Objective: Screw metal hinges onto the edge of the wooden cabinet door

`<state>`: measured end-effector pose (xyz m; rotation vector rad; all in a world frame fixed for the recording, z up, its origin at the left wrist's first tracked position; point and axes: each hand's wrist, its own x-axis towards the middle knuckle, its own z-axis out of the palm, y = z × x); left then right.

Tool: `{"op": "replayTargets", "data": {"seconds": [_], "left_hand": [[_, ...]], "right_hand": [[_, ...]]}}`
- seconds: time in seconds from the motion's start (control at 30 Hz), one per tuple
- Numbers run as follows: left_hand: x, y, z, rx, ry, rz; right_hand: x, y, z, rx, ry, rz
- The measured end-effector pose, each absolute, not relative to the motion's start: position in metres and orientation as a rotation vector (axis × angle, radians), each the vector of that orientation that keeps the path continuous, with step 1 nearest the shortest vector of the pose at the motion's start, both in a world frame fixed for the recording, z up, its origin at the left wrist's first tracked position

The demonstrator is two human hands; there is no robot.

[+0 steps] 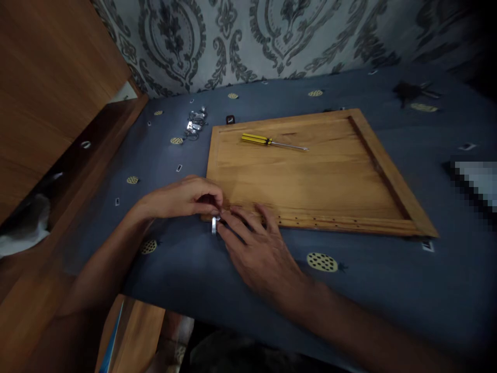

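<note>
A wooden panel (310, 176) with a raised frame lies flat on a blue patterned sheet (388, 290). My left hand (182, 197) is at the panel's near left corner, fingers curled and pinching a small metal bracket (214, 224) against the edge. My right hand (256, 248) rests beside it, fingers stretched out onto the panel's front rail and touching the same bracket. A row of small holes (334, 221) runs along that front rail. A yellow-handled screwdriver (272, 141) lies on the panel near its far edge.
A small pile of metal hardware (195, 124) lies on the sheet beyond the panel's far left corner. Wooden furniture (58, 103) stands at the left. A dark object (411, 92) lies at the far right. Patterned wallpaper (248, 36) backs the scene.
</note>
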<state>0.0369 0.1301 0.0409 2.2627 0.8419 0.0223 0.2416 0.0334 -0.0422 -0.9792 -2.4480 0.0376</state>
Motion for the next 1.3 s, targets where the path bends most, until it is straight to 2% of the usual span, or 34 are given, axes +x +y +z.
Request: {"op": "replayTargets", "data": {"seconds": [0.47,1.3], "left_hand": [[0.027,0.127,0.050,2.228,0.935,-0.117],[0.029,0.125,0.042,2.343,0.803,-0.168]], "right_hand": [[0.241,0.033,-0.042,-0.967,-2.422,0.026],[0.241,0.033,-0.042,-0.973,-2.435,0.027]]}}
